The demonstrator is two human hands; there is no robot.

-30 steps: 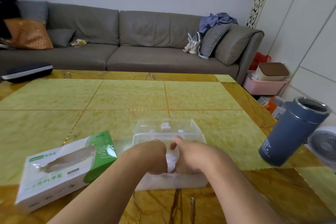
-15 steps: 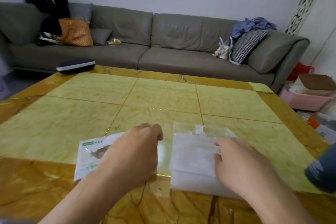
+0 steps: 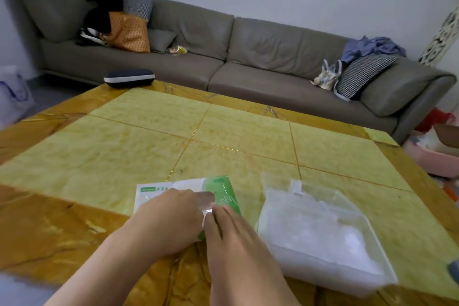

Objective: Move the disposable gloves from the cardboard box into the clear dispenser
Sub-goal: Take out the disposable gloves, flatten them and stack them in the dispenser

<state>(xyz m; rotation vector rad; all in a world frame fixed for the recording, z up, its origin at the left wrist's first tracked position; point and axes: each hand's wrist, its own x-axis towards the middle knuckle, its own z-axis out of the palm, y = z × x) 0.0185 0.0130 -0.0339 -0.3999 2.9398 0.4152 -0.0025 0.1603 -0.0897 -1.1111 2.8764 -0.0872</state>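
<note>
Low in the frame, both hands meet on the cardboard box (image 3: 218,196), which lies flat on the yellow desk (image 3: 223,136). The left hand (image 3: 171,221) rests over its white part, fingers curled down onto the opening. The right hand (image 3: 231,233) has its fingers pinching a bit of clear film there. Right of the box sits the clear dispenser (image 3: 320,231), holding whitish gloves.

Your white-and-green cardboard glove box (image 3: 218,196) lies flat near the table's front edge; the clear dispenser (image 3: 323,236), holding gloves, sits just right.
</note>
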